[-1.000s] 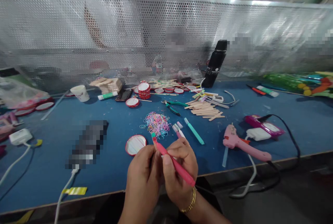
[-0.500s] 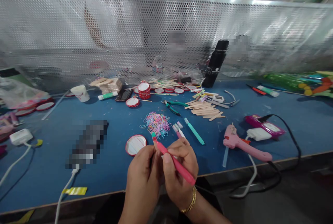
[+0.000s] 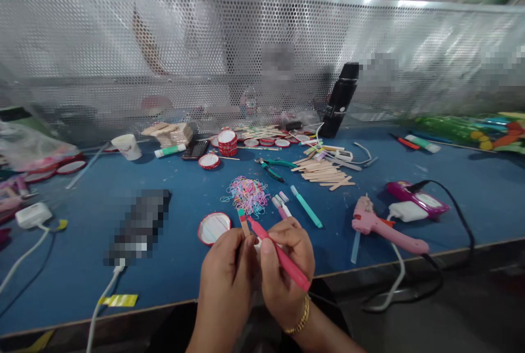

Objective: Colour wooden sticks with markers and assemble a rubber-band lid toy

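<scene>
My left hand point(image 3: 227, 271) pinches a wooden stick point(image 3: 245, 226) that points up and away, its tip coloured green with a red band below. In my right hand point(image 3: 287, 271) is a red-pink marker point(image 3: 287, 261), its point close beside the red band. Both hands are close together at the table's front edge. Beyond them lies a heap of colourful rubber bands point(image 3: 248, 194). A red-rimmed lid point(image 3: 214, 228) sits just left of the stick. Pink and white markers point(image 3: 281, 206) and a teal marker point(image 3: 306, 207) rest to the right of the heap.
Wooden sticks point(image 3: 326, 169), pliers point(image 3: 273, 168) and stacked lids point(image 3: 227, 143) lie farther back. A black bottle point(image 3: 340, 101) stands by the perforated metal screen point(image 3: 246, 30). At right is a pink glue gun point(image 3: 385, 231) with cables; at left, a phone point(image 3: 141, 221) on a cable.
The marker has shifted slightly right, off the stick, so the red band now shows more fully. My right hand moved slightly right with it; my left hand looks nearly still.
</scene>
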The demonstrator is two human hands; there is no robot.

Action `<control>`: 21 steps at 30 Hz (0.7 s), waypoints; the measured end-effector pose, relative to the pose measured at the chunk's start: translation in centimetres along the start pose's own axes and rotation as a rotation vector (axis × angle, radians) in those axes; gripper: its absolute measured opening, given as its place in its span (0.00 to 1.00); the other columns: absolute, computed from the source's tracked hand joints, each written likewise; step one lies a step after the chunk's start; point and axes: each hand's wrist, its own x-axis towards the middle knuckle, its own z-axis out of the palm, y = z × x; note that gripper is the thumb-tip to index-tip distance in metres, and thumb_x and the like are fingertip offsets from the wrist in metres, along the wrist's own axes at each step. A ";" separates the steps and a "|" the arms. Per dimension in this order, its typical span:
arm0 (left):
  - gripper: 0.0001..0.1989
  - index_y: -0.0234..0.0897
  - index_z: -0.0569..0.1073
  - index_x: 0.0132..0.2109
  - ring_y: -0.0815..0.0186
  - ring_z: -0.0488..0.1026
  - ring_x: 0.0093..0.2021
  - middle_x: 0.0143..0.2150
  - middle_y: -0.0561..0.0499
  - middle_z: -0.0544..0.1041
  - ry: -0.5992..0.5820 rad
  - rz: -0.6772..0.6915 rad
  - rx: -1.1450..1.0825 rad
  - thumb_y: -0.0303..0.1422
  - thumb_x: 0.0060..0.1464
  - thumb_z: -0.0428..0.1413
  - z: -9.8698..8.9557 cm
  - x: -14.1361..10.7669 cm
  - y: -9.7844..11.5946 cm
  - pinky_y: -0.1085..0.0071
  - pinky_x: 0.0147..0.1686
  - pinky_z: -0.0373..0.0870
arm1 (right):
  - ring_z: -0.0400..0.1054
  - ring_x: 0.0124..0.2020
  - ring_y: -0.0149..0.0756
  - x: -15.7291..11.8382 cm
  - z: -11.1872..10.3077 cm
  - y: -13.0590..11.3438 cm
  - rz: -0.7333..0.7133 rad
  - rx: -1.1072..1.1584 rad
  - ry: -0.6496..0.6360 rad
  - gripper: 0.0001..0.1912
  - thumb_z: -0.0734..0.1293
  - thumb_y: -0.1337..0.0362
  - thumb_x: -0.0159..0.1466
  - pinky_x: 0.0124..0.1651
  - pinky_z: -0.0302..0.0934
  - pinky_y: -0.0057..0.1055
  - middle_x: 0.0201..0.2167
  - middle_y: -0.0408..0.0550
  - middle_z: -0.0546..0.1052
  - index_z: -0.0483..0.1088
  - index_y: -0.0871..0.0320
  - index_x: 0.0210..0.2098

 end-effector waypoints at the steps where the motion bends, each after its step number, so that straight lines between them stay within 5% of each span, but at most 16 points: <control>1: 0.19 0.40 0.71 0.31 0.66 0.66 0.28 0.28 0.53 0.73 -0.002 -0.002 0.003 0.42 0.70 0.51 0.0 0.0 0.0 0.71 0.28 0.61 | 0.70 0.30 0.30 0.0 0.0 0.0 -0.001 0.000 0.006 0.07 0.64 0.73 0.67 0.47 0.63 0.38 0.31 0.37 0.72 0.65 0.54 0.40; 7: 0.17 0.40 0.75 0.35 0.64 0.70 0.32 0.33 0.51 0.77 -0.014 -0.017 -0.066 0.43 0.70 0.51 -0.1 -0.1 -0.1 0.70 0.32 0.65 | 0.73 0.31 0.31 -0.1 -0.1 0.0 -0.014 0.011 -0.077 0.07 0.64 0.73 0.67 0.55 0.63 0.44 0.31 0.38 0.74 0.65 0.54 0.41; 14: 0.18 0.39 0.72 0.32 0.65 0.67 0.29 0.29 0.53 0.74 0.002 0.001 0.001 0.42 0.70 0.51 -0.1 0.0 0.1 0.70 0.30 0.61 | 0.69 0.29 0.31 0.3 0.1 -0.2 -0.018 0.000 0.010 0.07 0.64 0.73 0.67 0.42 0.65 0.38 0.30 0.38 0.72 0.65 0.54 0.40; 21: 0.17 0.39 0.74 0.35 0.64 0.71 0.32 0.33 0.51 0.77 -0.020 -0.009 -0.065 0.41 0.71 0.51 -0.1 0.1 0.1 0.70 0.32 0.65 | 0.72 0.30 0.32 0.1 0.0 -0.2 -0.006 -0.001 -0.059 0.07 0.64 0.72 0.68 0.51 0.66 0.44 0.30 0.38 0.74 0.65 0.54 0.41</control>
